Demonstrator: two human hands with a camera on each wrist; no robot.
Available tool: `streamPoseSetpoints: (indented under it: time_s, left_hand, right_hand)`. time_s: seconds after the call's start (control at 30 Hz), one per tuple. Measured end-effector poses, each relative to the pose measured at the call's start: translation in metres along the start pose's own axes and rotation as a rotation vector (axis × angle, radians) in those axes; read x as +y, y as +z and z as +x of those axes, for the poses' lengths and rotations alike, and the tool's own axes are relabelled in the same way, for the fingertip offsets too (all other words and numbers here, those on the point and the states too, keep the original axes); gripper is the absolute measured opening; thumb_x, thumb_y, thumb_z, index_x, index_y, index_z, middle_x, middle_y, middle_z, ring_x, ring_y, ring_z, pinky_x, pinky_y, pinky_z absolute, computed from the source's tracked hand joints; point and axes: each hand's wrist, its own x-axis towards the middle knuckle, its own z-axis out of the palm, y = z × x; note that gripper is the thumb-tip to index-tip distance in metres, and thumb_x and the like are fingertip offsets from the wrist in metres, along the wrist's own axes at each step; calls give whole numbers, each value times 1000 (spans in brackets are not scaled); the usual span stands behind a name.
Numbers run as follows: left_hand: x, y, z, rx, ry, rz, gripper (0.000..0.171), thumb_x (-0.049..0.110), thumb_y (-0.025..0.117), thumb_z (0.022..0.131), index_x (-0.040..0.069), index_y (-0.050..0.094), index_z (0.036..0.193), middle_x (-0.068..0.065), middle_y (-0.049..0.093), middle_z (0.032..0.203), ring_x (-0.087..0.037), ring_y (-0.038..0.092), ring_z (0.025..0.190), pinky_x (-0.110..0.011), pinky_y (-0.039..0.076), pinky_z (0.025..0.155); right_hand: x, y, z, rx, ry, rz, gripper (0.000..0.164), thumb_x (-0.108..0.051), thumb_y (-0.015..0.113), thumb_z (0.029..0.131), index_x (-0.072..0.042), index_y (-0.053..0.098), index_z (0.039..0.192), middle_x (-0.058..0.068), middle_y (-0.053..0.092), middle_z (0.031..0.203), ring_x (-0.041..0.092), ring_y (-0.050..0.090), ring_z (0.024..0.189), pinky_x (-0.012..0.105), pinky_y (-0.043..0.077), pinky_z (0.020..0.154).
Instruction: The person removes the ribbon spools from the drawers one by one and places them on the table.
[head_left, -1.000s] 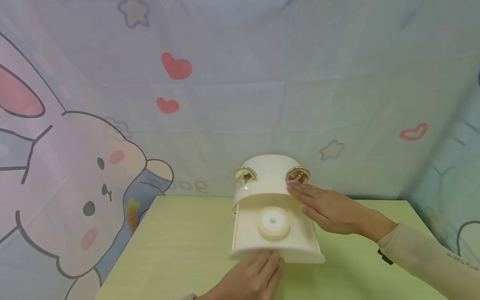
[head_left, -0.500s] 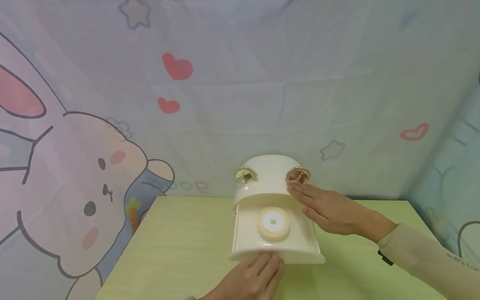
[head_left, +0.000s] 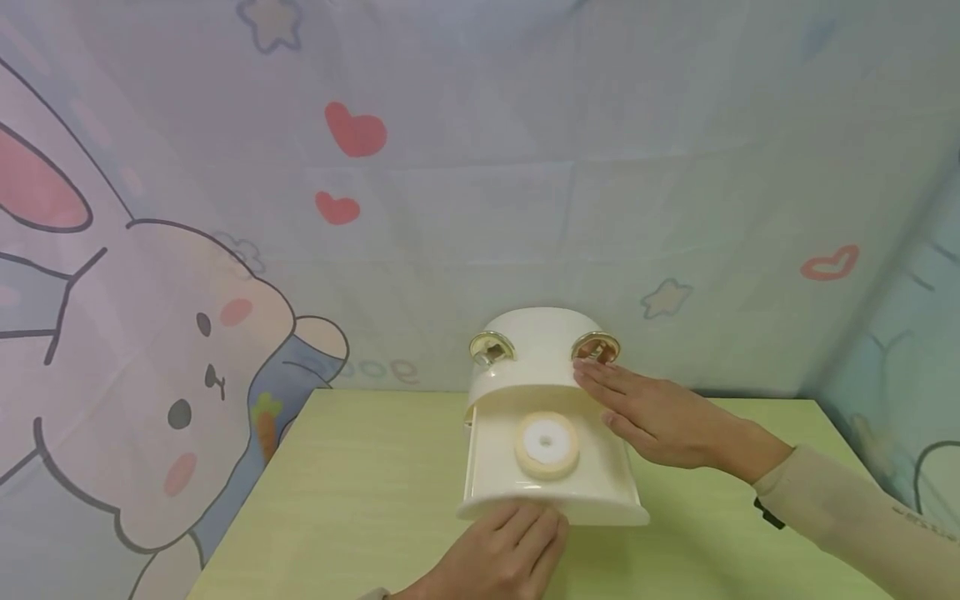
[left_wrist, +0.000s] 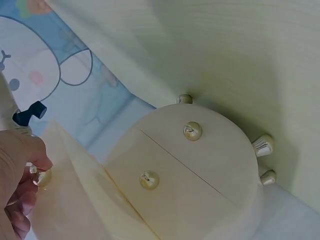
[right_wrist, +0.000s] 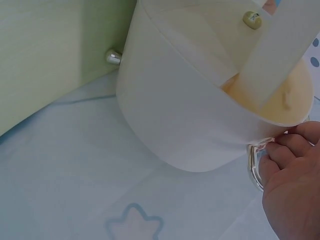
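The step in hand seems to be working the top drawer (head_left: 603, 477) of a white rounded cabinet (head_left: 542, 346) on the table (head_left: 375, 467). The left hand (head_left: 491, 550) has its grip pinched on a gold knob (left_wrist: 43, 178); the right hand (head_left: 667, 417) rests, fingers nearly straight, beside a gold handle (head_left: 600, 342). A next move would call for bracing against tipping. Inside the pulled-out drawer lies a cream disc (head_left: 546, 450) with a white centre, perhaps a tape roll; the lower drawers (left_wrist: 172, 172) look closed, contents hidden
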Motion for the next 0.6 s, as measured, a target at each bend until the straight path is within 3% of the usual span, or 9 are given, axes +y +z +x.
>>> streamPoseSetpoints:
  time_s: [0.17,0.27,0.4,0.6]
  left_hand:
    - [-7,-11,8,39,21,4,38,14,40,108,11,75,94,1,71,91,-11,68,86,-20,57,79]
    - [-13,-18,15,67,23,-42,31,17,45,105,14,73,93,3,70,91,-10,67,84,-19,55,76]
    - [-29,-25,29,91,-27,-136,17,17,55,95,16,71,91,3,68,92,-9,63,80,-16,52,69]
    - [-54,-35,49,-22,-62,-221,11,18,61,91,15,69,99,3,67,97,-12,62,82,-19,50,67]
  right_hand:
    - [0,0,0,-2,-2,-3,57,-30,42,113,-10,31,165,5,28,175,30,31,160,51,38,123]
    - [-1,-1,0,-4,0,-6,57,-30,42,113,-10,32,165,5,28,175,30,31,160,50,38,123]
    - [-1,-2,1,2,-13,-22,56,-29,41,113,-9,33,164,7,30,174,33,33,159,53,40,121]
    - [-2,-3,1,-4,-21,-25,56,-28,41,113,-9,32,165,9,30,173,35,34,159,54,41,120]
